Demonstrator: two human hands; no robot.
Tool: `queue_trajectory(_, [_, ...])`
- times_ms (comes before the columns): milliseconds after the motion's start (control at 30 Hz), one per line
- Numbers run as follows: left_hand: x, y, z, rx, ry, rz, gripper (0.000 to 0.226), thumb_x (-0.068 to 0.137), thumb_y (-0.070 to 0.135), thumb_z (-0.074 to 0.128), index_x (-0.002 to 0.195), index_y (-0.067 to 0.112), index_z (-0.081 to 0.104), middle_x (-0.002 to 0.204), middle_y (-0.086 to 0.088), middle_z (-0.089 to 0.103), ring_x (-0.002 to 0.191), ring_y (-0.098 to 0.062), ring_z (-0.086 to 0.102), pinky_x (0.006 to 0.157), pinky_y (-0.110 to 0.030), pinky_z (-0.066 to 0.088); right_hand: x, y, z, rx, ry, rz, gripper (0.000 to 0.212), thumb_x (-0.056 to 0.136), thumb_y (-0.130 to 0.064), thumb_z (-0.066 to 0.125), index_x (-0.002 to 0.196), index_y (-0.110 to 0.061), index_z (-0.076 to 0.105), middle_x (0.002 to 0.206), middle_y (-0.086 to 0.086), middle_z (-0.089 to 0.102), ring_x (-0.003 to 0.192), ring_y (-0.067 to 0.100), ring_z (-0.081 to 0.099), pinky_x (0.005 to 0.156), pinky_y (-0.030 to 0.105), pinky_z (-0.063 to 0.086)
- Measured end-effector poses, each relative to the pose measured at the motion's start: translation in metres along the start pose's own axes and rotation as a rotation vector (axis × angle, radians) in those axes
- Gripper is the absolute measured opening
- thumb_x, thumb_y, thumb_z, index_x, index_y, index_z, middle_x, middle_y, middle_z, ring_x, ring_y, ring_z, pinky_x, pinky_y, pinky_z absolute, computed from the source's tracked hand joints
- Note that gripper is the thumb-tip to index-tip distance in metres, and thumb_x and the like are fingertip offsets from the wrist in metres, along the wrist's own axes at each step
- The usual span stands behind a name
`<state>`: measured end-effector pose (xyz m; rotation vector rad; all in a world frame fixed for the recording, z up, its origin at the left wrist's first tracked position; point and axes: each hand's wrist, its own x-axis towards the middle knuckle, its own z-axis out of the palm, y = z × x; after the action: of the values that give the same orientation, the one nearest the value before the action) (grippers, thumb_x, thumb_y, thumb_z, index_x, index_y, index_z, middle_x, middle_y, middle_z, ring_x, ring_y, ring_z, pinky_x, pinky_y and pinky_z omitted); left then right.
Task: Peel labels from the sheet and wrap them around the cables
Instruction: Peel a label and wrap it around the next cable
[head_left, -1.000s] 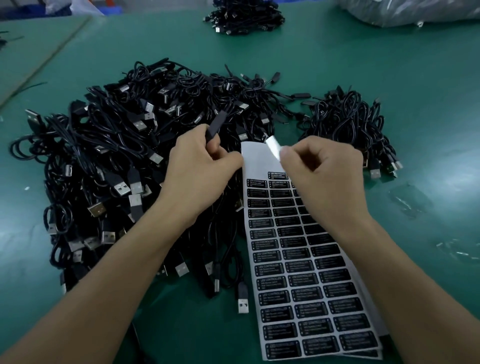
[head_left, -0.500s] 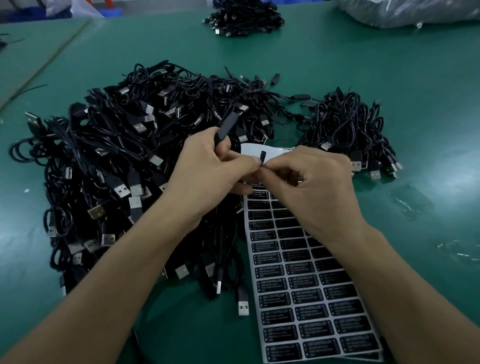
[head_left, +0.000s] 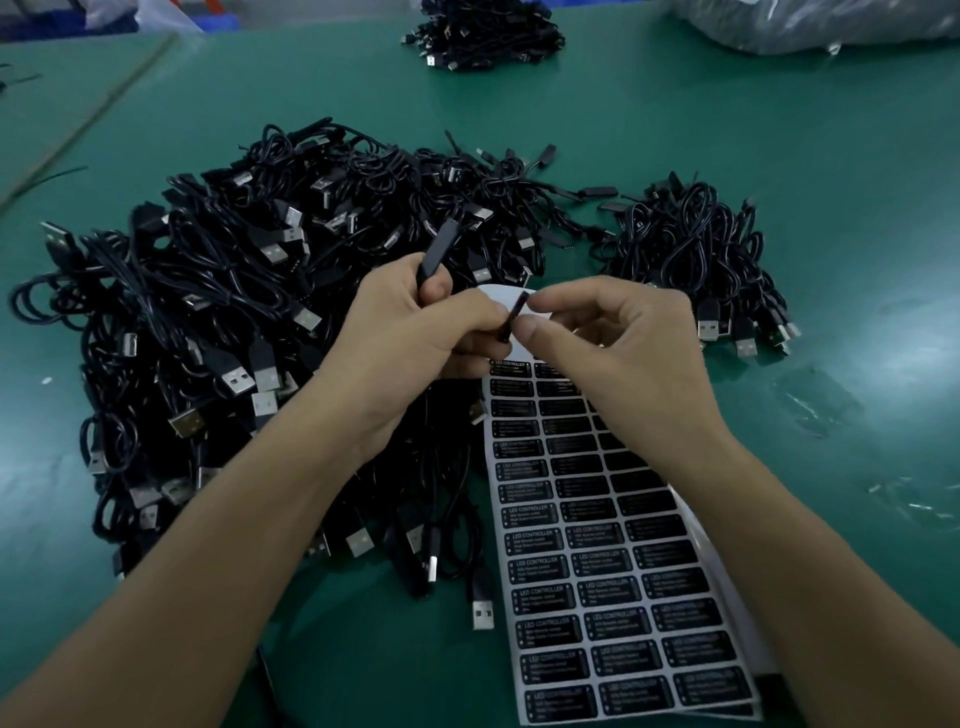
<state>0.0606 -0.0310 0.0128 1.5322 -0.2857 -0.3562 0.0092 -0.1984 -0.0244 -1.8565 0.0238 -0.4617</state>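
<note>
- Black peeled label, edge-on in the head view, now sits between the two hands just above the top end of the white label sheet. A second ago it was held clear of the other hand, pale underside showing.
- Right hand pinches that label between thumb and forefinger.
- Left hand is clenched round a slim black cable module, which pokes up out of the fist beyond the sheet's top end.
- Since the hands have closed together, I judge the peel finished and the wrap round the cable begun. Fingers hide whether the label already sticks.
- Heaped to the left of the sheet is the large pile of black USB cables, on the green table mat. A smaller black cable bundle lies to the right of the sheet's top end.
- White capitals on each black label of the sheet read "LED CONTROLLER"; the finer lines beneath are too small to read.
- No brand name can be made out, and the sheet's top end is bare white backing.
</note>
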Motion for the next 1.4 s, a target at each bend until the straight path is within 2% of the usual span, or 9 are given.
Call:
queue_trajectory(200, [-0.001, 0.004, 0.001, -0.027, -0.002, -0.029, 0.041, 0.089, 0.001, 0.062, 0.07, 0.023, 0.033, 0.062, 0.003, 0.067, 0.06, -0.015, 0.069, 0.049, -0.019, 0.05, 0.002, -0.007, -0.002, 0.168, -0.081, 0.052, 0.007, 0.086, -0.015, 0.078, 0.081, -0.02, 0.077, 0.052, -0.018, 0.057, 0.044, -0.001, 0.046, 0.046, 0.008, 0.034])
queue_trajectory(700, [0.001, -0.001, -0.001, 0.002, -0.027, -0.022, 0.041, 0.089, 0.003, 0.068, 0.074, 0.023, 0.036, 0.07, 0.0, 0.071, 0.07, -0.017, 0.072, 0.053, -0.021, 0.053, 0.002, -0.016, -0.003, 0.156, -0.063, 0.069, 0.015, 0.087, -0.011, 0.077, 0.075, -0.02, 0.074, 0.059, -0.011, 0.06, 0.054, 0.002, 0.048, 0.054, 0.015, 0.04])
queue_trajectory(833, [0.005, -0.004, 0.001, 0.02, 0.012, -0.047, 0.014, 0.098, 0.018, 0.055, 0.086, 0.013, 0.05, 0.087, -0.009, 0.076, 0.077, -0.022, 0.073, 0.06, -0.03, 0.056, 0.004, -0.017, -0.005, 0.202, 0.019, 0.105, 0.018, 0.09, -0.011, 0.073, 0.074, -0.019, 0.071, 0.052, -0.014, 0.052, 0.046, 0.001, 0.039, 0.047, 0.012, 0.034])
queue_trajectory(933, [0.006, -0.003, 0.002, 0.003, 0.005, -0.075, 0.02, 0.09, 0.025, 0.044, 0.076, 0.013, 0.05, 0.081, -0.01, 0.075, 0.069, -0.021, 0.07, 0.058, -0.031, 0.055, 0.004, -0.019, -0.007, 0.344, 0.047, 0.187, 0.014, 0.089, -0.012, 0.074, 0.077, -0.017, 0.071, 0.057, -0.009, 0.055, 0.051, 0.002, 0.045, 0.044, 0.014, 0.034])
queue_trajectory(1067, [0.003, -0.006, 0.002, 0.2, -0.021, 0.039, 0.039, 0.106, 0.016, 0.036, 0.078, 0.01, 0.062, 0.073, 0.0, 0.07, 0.066, -0.012, 0.064, 0.055, -0.024, 0.054, 0.003, -0.021, -0.004, 0.568, -0.063, 0.243, 0.007, 0.079, -0.021, 0.076, 0.074, -0.023, 0.072, 0.074, -0.001, 0.066, 0.07, 0.009, 0.063, 0.048, 0.02, 0.044])
queue_trajectory(1167, [0.002, -0.006, 0.001, 0.366, -0.044, 0.151, 0.038, 0.106, 0.02, 0.046, 0.078, 0.023, 0.072, 0.066, 0.008, 0.061, 0.06, -0.004, 0.057, 0.054, -0.019, 0.048, 0.003, -0.02, -0.004, 0.618, -0.094, 0.243, 0.003, 0.074, -0.026, 0.073, 0.074, -0.023, 0.074, 0.075, 0.001, 0.07, 0.076, 0.011, 0.065, 0.057, 0.023, 0.05])
queue_trajectory(1233, [0.002, -0.005, 0.001, 0.467, -0.064, 0.208, 0.033, 0.101, 0.027, 0.052, 0.076, 0.031, 0.073, 0.064, -0.001, 0.06, 0.058, -0.01, 0.056, 0.054, -0.028, 0.049, 0.003, -0.02, -0.004, 0.584, -0.083, 0.24, 0.005, 0.075, -0.027, 0.073, 0.075, -0.022, 0.074, 0.074, 0.0, 0.071, 0.076, 0.011, 0.065, 0.058, 0.022, 0.05])
queue_trajectory(1300, [0.002, -0.006, 0.002, 0.56, -0.093, 0.251, 0.026, 0.096, 0.035, 0.052, 0.081, 0.027, 0.073, 0.075, -0.02, 0.061, 0.066, -0.032, 0.058, 0.061, -0.041, 0.052, 0.004, -0.018, -0.005, 0.554, -0.059, 0.243, 0.004, 0.079, -0.022, 0.073, 0.079, -0.017, 0.073, 0.073, 0.002, 0.071, 0.073, 0.011, 0.065, 0.058, 0.021, 0.049])
queue_trajectory(1400, [0.001, -0.007, 0.003, 0.628, -0.057, 0.273, 0.026, 0.093, 0.038, 0.056, 0.084, 0.02, 0.073, 0.082, -0.023, 0.064, 0.074, -0.034, 0.06, 0.069, -0.04, 0.047, 0.004, -0.016, -0.004, 0.545, -0.019, 0.248, 0.008, 0.088, -0.008, 0.07, 0.081, -0.011, 0.073, 0.072, 0.004, 0.071, 0.071, 0.01, 0.066, 0.058, 0.019, 0.05])
